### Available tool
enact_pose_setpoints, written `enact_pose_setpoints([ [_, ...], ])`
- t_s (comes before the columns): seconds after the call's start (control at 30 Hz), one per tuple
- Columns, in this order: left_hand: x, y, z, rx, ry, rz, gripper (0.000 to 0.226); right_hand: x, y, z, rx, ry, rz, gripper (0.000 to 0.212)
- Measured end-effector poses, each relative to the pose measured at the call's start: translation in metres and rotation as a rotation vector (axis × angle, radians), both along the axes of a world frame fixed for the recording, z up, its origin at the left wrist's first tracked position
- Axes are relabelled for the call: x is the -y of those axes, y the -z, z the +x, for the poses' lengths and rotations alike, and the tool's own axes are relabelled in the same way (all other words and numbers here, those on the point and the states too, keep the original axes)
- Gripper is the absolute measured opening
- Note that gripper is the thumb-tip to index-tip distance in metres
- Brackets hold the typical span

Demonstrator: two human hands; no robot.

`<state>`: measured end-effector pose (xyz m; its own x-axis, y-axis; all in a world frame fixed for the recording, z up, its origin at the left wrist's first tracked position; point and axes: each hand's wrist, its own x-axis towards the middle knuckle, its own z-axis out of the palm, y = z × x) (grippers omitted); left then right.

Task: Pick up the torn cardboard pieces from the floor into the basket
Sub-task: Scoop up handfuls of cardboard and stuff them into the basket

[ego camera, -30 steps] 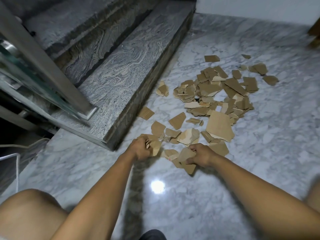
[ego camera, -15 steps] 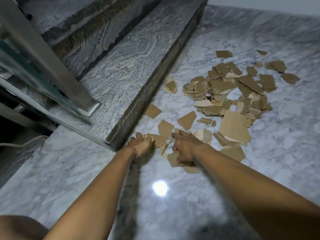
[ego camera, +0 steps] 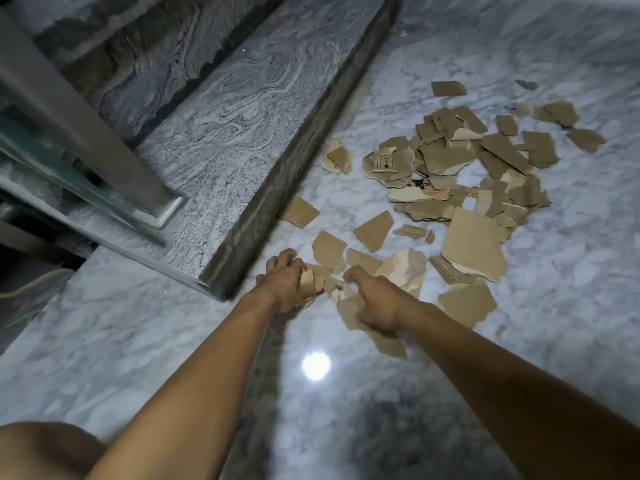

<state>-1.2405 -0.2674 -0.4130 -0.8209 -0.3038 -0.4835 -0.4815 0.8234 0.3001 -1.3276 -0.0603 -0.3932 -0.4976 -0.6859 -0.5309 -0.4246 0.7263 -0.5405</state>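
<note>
Several torn brown cardboard pieces (ego camera: pixel 464 174) lie scattered across the white marble floor (ego camera: pixel 571 271), thickest toward the upper right. A large flat piece (ego camera: pixel 474 249) lies at the near edge of the heap. My left hand (ego camera: pixel 289 287) grips a small bunch of cardboard scraps (ego camera: pixel 308 279) close to the step's corner. Right beside it, my right hand (ego camera: pixel 375 301) is curled over other pieces (ego camera: pixel 349 311) on the floor and holds them. The two hands almost touch. No basket is in view.
A grey granite stair step (ego camera: pixel 242 126) runs diagonally on the left, its corner right beside my left hand. A metal and glass railing post (ego camera: pixel 86 133) stands on it. My knee (ego camera: pixel 45 452) shows at bottom left. A lamp glare spot (ego camera: pixel 315 366) shines on the floor.
My right hand has moved left from the lower pieces toward my left hand, gathering cardboard. My left hand stays gripping scraps near the step corner. The camera shifted left and closer.
</note>
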Motion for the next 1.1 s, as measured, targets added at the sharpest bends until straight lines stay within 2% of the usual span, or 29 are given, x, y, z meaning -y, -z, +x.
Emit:
enact_pose_setpoints([
  [0.07, -0.008, 0.009, 0.002, -0.004, 0.044, -0.09, 0.058, -0.011, -0.011, -0.024, 0.041, 0.015, 0.072, 0.061],
  [0.13, -0.015, 0.011, 0.003, -0.091, 0.023, -0.131, 0.052, -0.023, -0.026, -0.046, -0.011, 0.012, 0.159, 0.076],
  [0.2, -0.017, 0.007, 0.001, -0.121, -0.039, -0.008, 0.052, -0.034, -0.036, -0.059, -0.021, 0.069, 0.197, 0.084],
  [0.27, -0.018, 0.0, -0.002, -0.084, -0.106, 0.105, 0.059, -0.044, -0.035, -0.059, 0.005, 0.147, 0.196, 0.067],
  [0.33, -0.019, -0.006, -0.005, -0.066, -0.116, 0.069, 0.054, -0.052, -0.026, -0.049, 0.052, 0.258, 0.141, 0.042],
  [0.4, -0.021, -0.009, -0.009, -0.073, -0.128, 0.098, 0.043, -0.057, -0.021, -0.041, 0.065, 0.355, 0.05, 0.039],
  [0.47, -0.025, -0.011, -0.014, -0.067, -0.151, 0.219, 0.039, -0.064, -0.023, -0.042, 0.043, 0.386, -0.019, 0.042],
  [0.53, -0.031, -0.016, -0.023, -0.057, -0.123, 0.258, 0.052, -0.076, -0.036, -0.051, 0.079, 0.343, 0.0, 0.043],
  [0.6, -0.044, -0.022, -0.033, -0.019, -0.086, 0.224, 0.064, -0.093, -0.048, -0.059, 0.089, 0.251, 0.116, 0.043],
  [0.67, -0.064, -0.027, -0.044, 0.043, -0.065, 0.231, 0.063, -0.113, -0.04, -0.06, 0.038, 0.202, 0.247, 0.043],
  [0.73, -0.085, -0.028, -0.052, 0.111, -0.037, 0.299, 0.064, -0.137, -0.024, -0.047, -0.014, 0.247, 0.305, 0.038],
  [0.8, -0.099, -0.025, -0.059, 0.164, -0.001, 0.361, 0.069, -0.161, -0.009, -0.031, -0.157, 0.255, 0.363, 0.034],
  [0.9, -0.111, -0.03, -0.074, 0.209, 0.088, 0.333, 0.075, -0.185, 0.001, -0.025, -0.231, 0.186, 0.44, 0.032],
  [1.0, -0.117, -0.041, -0.095, 0.216, 0.179, 0.263, 0.061, -0.196, -0.008, -0.043, -0.12, 0.084, 0.538, 0.034],
  [1.1, -0.122, -0.045, -0.118, 0.115, 0.205, 0.141, 0.047, -0.196, -0.027, -0.072, -0.034, 0.07, 0.487, 0.039],
])
